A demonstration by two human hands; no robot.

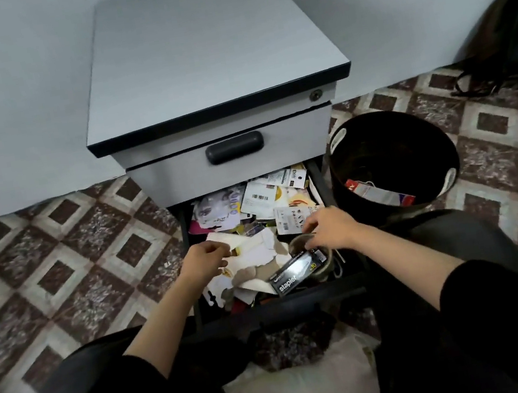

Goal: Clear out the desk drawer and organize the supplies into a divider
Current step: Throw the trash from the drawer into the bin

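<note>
The lower drawer (317, 183) of a grey cabinet (212, 67) is pulled out toward me, stuffed with papers, cards and packaging. My left hand (204, 258) pinches a white paper (253, 252) at the drawer's left side. My right hand (328, 227) reaches over a roll of tape (322, 268), fingers curled at its rim; what they hold is hidden. A black stapler box (293, 274) lies across the tape roll at the front. No divider is in view.
A black bin (390, 147) with white handles stands right of the drawer with a card inside. The upper drawer with its dark handle (234, 147) is closed. A dark bag (511, 34) leans on the wall at far right. Patterned tile floor surrounds; my knees flank the drawer.
</note>
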